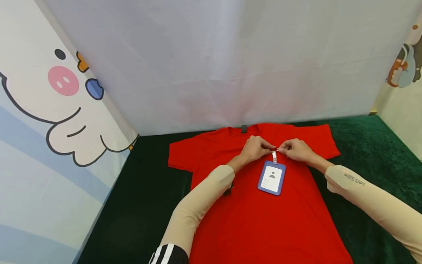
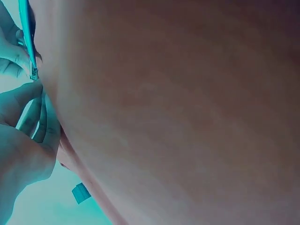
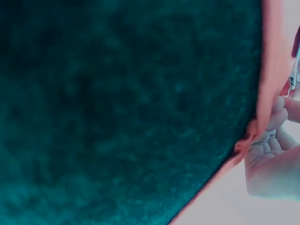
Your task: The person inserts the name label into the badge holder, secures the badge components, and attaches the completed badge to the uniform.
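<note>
A red T-shirt [image 1: 257, 220] lies spread out with its collar at the far side. On its chest is a badge holder [image 1: 271, 178], blue-framed with a white card, hanging from a short strap with a metal clip [image 1: 274, 156]. My left hand [image 1: 254, 148] pinches at the left of the clip's top, thumb against fingers. From the other side my right hand [image 1: 296, 149] pinches the small metal piece there, a bit of red cloth showing between the fingertips. In the left wrist view the holder appears edge-on above the left hand [image 2: 28, 136]. The right hand [image 3: 274, 171] sits at the right wrist view's edge.
Dark green cloth [image 1: 138, 205] covers the table under the shirt. A pale curtain [image 1: 211, 66] stands right behind the table, with printed panels [image 1: 43, 146] at the left and right. A dark tag [image 1: 244, 129] shows at the shirt's collar.
</note>
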`<control>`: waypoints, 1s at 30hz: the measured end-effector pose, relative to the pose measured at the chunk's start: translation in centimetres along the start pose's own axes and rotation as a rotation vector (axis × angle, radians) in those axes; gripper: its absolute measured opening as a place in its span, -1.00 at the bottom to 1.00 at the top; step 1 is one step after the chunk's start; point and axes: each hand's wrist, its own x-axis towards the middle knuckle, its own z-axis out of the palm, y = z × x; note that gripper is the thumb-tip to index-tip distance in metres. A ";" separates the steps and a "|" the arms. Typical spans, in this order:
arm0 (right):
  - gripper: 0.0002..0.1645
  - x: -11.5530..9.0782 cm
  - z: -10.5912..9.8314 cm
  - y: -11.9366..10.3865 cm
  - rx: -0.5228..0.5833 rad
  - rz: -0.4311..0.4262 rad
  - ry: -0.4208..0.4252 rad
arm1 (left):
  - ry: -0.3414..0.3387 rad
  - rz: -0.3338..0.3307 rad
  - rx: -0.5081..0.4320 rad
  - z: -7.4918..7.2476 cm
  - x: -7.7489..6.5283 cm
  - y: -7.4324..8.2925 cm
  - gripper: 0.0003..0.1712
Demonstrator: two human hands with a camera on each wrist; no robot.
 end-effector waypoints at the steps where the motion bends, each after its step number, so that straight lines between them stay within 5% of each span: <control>1: -0.66 0.0 0.0 0.0 0.000 0.002 -0.001 | -0.007 0.015 -0.002 -0.1 0.1 -0.1 -0.73; 8: -0.67 -0.2 -0.1 -0.1 0.017 0.015 -0.010 | -0.059 0.105 -0.090 -0.3 0.2 -1.3 -0.70; 15: -0.68 -0.1 0.2 0.0 0.035 0.025 -0.009 | -0.074 0.119 -0.150 -0.2 0.3 -1.6 -0.72; 30: -0.69 0.1 -0.1 -0.2 0.012 0.048 -0.039 | -0.054 0.170 0.040 0.0 0.5 -1.4 -0.74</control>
